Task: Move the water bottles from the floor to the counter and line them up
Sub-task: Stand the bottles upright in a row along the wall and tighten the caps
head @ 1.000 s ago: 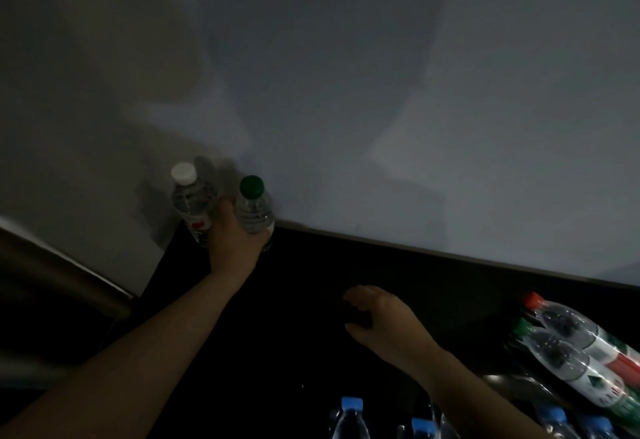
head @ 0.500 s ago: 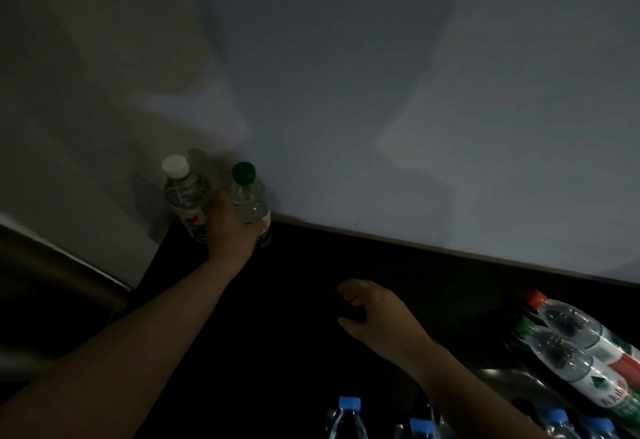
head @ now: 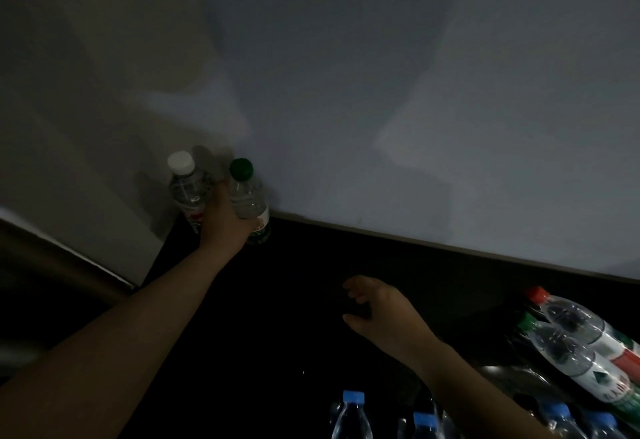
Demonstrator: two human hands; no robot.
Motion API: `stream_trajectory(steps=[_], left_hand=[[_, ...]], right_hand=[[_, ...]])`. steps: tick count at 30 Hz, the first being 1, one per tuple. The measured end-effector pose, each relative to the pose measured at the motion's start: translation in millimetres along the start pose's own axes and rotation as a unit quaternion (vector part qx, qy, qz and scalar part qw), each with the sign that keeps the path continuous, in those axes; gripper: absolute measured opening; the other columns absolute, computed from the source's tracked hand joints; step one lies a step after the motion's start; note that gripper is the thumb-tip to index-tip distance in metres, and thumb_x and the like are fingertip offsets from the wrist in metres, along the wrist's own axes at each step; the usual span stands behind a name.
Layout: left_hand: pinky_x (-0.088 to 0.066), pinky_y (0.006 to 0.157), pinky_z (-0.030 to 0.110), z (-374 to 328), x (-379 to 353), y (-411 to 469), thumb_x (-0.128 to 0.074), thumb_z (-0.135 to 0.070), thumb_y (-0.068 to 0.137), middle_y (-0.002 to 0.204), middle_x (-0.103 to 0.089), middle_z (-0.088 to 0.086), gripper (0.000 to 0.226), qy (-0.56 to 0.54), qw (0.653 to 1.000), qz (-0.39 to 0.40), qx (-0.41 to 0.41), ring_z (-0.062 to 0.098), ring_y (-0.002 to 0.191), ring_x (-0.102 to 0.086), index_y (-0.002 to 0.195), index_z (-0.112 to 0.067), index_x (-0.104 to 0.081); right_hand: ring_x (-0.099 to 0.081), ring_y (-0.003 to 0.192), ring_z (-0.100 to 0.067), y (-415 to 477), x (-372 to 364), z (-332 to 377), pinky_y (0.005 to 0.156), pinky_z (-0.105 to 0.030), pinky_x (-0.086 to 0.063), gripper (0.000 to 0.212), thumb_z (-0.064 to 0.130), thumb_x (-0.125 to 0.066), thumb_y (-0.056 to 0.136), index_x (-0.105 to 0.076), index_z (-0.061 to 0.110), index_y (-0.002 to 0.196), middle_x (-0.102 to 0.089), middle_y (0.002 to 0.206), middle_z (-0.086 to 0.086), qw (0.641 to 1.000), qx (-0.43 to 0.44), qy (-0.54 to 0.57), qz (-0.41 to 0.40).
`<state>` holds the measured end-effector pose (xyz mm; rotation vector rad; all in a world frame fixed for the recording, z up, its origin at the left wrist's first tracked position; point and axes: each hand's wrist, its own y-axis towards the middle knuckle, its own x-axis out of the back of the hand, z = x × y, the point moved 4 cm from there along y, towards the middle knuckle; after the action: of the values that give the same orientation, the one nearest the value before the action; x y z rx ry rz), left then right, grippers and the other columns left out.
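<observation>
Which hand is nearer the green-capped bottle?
Left. The left hand grips the green-capped bottle at the wall; the right hand hangs open over the counter, apart from it, to its right and nearer the camera.

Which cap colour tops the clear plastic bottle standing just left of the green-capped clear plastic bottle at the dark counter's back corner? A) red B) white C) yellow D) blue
B: the white-capped clear plastic bottle stands upright beside the green-capped clear plastic bottle that the left hand grips.
</observation>
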<state>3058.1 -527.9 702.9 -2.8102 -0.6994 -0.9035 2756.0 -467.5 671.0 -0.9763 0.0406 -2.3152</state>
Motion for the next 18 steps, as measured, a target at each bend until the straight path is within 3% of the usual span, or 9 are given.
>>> stream_trajectory(steps=[4,9,12,15,18], left_hand=[[-0.040,0.082,0.019,-3,4,-4,-0.083,-0.002,0.066,0.114,-0.064,0.009,0.055,-0.003,1.000,0.007,0.001,0.026,0.106,-0.059,0.113,-0.007,-0.054],[-0.048,0.099,0.038,3,8,-19,-0.083,-0.006,0.070,0.125,-0.063,0.014,0.057,-0.048,0.996,0.063,0.032,0.026,0.114,-0.060,0.120,-0.001,-0.055],[-0.045,0.096,0.033,11,13,-49,-0.082,-0.008,0.072,0.128,-0.059,0.014,0.064,-0.066,0.992,0.069,0.085,0.023,0.115,-0.057,0.127,-0.003,-0.051],[-0.045,0.101,0.039,18,12,-86,-0.082,-0.014,0.074,0.137,-0.052,0.018,0.075,-0.072,0.984,0.098,0.132,0.030,0.121,-0.054,0.137,-0.003,-0.043],[-0.048,0.099,0.038,14,13,-118,-0.080,-0.017,0.078,0.130,-0.057,0.017,0.066,-0.073,0.974,0.151,0.152,0.026,0.115,-0.058,0.133,-0.005,-0.047]], right_hand=[[-0.051,0.101,0.016,-3,0,4,0.083,-0.002,-0.042,0.049,0.027,-0.069,0.086,-0.044,0.043,0.125,-0.051,0.113,0.021,1.000,0.000,0.008,-0.002],[-0.049,0.103,0.016,-13,1,9,0.082,-0.003,-0.043,0.047,0.027,-0.069,0.086,-0.045,0.041,0.124,-0.051,0.111,0.022,1.000,0.003,0.014,-0.013],[-0.052,0.101,0.011,-23,0,12,0.082,-0.003,-0.043,0.048,0.031,-0.069,0.086,-0.047,0.039,0.127,-0.053,0.113,0.019,1.000,-0.006,0.005,-0.021],[-0.054,0.100,0.008,-38,-1,11,0.081,-0.004,-0.044,0.048,0.031,-0.070,0.085,-0.048,0.039,0.127,-0.054,0.113,0.019,1.000,-0.019,-0.002,-0.019],[-0.055,0.098,0.009,-55,0,12,0.078,-0.003,-0.044,0.047,0.031,-0.070,0.085,-0.050,0.037,0.127,-0.055,0.112,0.019,0.999,-0.034,-0.011,-0.036]])
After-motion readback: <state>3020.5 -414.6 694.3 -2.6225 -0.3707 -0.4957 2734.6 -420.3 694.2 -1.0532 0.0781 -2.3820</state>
